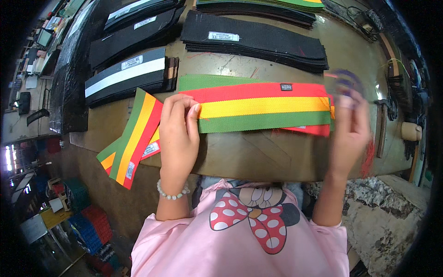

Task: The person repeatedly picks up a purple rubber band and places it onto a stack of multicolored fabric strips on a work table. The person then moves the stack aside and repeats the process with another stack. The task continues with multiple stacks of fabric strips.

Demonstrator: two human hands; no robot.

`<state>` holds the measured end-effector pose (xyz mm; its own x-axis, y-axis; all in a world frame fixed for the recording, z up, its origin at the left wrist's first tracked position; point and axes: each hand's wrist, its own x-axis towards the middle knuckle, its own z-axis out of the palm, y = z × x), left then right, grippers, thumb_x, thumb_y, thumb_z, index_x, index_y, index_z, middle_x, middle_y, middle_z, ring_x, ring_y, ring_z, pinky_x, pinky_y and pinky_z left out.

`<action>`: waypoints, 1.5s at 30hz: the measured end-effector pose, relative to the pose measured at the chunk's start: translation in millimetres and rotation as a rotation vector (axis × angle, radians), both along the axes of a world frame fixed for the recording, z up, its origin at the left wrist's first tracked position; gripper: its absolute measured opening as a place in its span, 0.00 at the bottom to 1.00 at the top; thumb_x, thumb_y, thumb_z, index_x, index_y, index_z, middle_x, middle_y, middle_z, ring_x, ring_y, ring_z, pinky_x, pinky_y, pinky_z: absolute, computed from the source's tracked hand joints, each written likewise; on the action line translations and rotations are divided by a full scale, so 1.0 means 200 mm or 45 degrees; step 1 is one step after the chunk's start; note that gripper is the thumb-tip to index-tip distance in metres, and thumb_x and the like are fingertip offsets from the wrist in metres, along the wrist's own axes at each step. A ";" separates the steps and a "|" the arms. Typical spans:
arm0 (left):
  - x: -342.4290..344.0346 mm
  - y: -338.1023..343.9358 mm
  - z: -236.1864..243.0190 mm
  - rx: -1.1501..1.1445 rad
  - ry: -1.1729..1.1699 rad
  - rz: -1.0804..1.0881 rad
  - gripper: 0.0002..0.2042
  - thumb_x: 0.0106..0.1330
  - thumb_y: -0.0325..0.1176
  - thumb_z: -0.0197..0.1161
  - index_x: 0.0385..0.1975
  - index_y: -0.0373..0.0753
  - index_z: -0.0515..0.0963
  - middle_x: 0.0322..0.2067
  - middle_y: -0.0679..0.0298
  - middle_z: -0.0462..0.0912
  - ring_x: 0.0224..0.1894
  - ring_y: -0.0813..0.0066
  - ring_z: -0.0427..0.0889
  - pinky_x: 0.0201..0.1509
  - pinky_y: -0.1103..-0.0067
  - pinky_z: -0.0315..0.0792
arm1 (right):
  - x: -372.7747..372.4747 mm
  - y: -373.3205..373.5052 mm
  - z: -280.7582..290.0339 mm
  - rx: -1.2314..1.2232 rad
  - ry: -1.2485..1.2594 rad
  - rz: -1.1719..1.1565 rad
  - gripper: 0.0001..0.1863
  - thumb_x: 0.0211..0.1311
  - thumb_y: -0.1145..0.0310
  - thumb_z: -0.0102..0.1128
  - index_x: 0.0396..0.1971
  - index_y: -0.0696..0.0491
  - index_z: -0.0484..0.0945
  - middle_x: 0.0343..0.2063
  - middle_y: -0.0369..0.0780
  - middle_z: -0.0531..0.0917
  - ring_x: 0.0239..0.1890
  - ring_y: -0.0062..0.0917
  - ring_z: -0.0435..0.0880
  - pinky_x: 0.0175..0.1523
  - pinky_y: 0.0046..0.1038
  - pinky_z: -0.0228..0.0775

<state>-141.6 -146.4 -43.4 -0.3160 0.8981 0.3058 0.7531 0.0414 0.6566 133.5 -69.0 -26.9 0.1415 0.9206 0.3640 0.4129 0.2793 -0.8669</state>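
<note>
My left hand [178,121] pinches the left end of a red, yellow and green striped webbing strip [263,107], thumb on top. The strip lies across the table over other strips of the same colours, with a small dark label on its red band. At its right end is my right hand [350,122], smeared by motion, with its fingers closed. A blurred purple tool with loop handles [348,82], which looks like scissors, is held in it above the strip's corner. Beside my left wrist, two striped strips [134,141] lie crossed, with pale labels at their ends.
Stacks of black webbing strips [256,39] lie along the far side of the table [258,152]. A black stack with a white stripe [127,76] is at the left. Loose red threads [368,159] hang at the right edge, near a rough pale block [374,207].
</note>
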 end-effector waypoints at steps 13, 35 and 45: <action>-0.02 0.01 -0.02 0.017 -0.037 -0.008 0.04 0.67 0.22 0.60 0.37 0.28 0.75 0.38 0.50 0.77 0.41 0.52 0.80 0.46 0.67 0.74 | -0.61 -0.01 -0.12 -0.109 0.015 0.857 0.06 0.61 0.76 0.63 0.30 0.65 0.80 0.35 0.47 0.81 0.29 0.32 0.83 0.36 0.29 0.76; 0.06 -0.07 -0.11 0.224 0.167 -0.192 0.06 0.63 0.23 0.63 0.38 0.34 0.76 0.37 0.57 0.78 0.43 0.57 0.76 0.49 0.66 0.68 | -0.66 0.02 -0.16 -0.197 0.144 0.676 0.08 0.67 0.71 0.62 0.34 0.62 0.82 0.38 0.36 0.79 0.25 0.13 0.73 0.30 0.18 0.66; 0.53 0.03 -0.05 0.184 -0.115 -0.997 0.13 0.59 0.30 0.70 0.44 0.42 0.82 0.37 0.61 0.79 0.47 0.59 0.77 0.55 0.66 0.70 | 0.24 -0.12 0.00 -0.092 0.836 -0.054 0.19 0.78 0.62 0.47 0.56 0.62 0.71 0.47 0.47 0.82 0.51 0.32 0.83 0.59 0.35 0.78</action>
